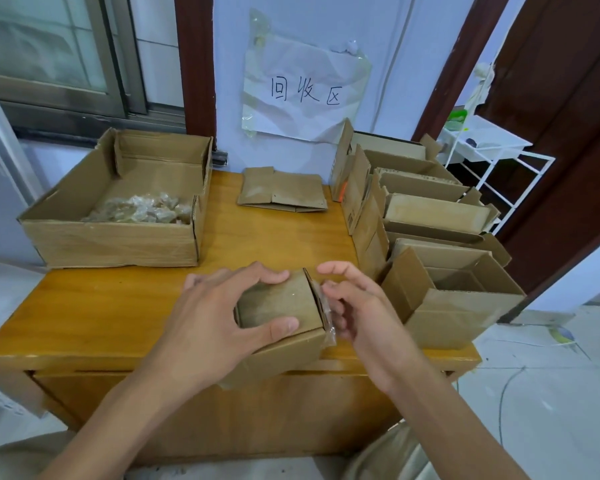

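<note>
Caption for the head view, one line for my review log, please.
Left hand grips a small cardboard box on the wooden table while the right hand pinches clear tape at its side.

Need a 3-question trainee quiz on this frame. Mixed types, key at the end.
1. True or false: the left hand grips the small box on the wooden table.
2. What lies in the large open box? A crumpled clear scraps; B bottles; C tools.
3. Which hand works at the clear tape on the small box's edge?
Key: 1 true; 2 A; 3 the right hand.
</note>
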A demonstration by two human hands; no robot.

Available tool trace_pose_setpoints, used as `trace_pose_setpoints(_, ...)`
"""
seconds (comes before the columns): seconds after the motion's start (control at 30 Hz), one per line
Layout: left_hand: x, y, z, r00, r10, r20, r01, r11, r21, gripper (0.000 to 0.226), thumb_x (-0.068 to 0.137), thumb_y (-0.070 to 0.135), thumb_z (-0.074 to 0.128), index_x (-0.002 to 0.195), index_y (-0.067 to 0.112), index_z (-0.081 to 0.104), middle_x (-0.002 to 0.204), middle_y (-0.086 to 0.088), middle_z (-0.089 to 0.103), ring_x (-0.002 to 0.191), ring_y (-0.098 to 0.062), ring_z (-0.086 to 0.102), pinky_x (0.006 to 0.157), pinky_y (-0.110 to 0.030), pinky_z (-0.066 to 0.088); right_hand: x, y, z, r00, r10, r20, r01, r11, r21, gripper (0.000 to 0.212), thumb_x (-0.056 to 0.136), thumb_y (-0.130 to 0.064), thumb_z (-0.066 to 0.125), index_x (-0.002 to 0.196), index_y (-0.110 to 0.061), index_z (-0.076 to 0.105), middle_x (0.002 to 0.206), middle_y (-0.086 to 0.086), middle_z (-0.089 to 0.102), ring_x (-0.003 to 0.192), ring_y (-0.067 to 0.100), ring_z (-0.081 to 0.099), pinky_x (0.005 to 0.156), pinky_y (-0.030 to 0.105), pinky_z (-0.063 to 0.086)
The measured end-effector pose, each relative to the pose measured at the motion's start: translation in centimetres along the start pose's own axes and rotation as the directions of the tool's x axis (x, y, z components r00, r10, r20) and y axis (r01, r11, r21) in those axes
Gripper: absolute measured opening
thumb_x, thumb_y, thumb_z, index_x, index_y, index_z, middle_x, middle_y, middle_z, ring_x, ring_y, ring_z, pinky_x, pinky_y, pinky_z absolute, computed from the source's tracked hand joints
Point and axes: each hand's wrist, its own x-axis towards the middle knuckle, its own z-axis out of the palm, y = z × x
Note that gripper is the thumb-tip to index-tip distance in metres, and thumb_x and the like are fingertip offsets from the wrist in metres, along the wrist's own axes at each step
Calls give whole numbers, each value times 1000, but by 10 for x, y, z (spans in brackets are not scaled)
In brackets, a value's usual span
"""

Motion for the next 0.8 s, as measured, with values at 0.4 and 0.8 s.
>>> trace_pose_setpoints(0.4,-13,20,-13,969,202,144,-245,870,427,86,89,91,29,160,42,26,132,15,56,104,-8,60,89,-38,46,-9,7,15,956,-278,93,293,906,-304,38,109,-40,51,74,-25,47,66,-3,42,61,15,39,58,39,34)
trace_pose_setpoints(0.8,-32,17,-14,996,88,-15,-87,994,69,90,59,93,62,137,61,33,126,49,45,102,17,51,76,-16,43,-33,0,19,953,-276,-128,279,960,6,47,109,-37,47,90,7,49,80,34,49,76,28,50,76,41,47)
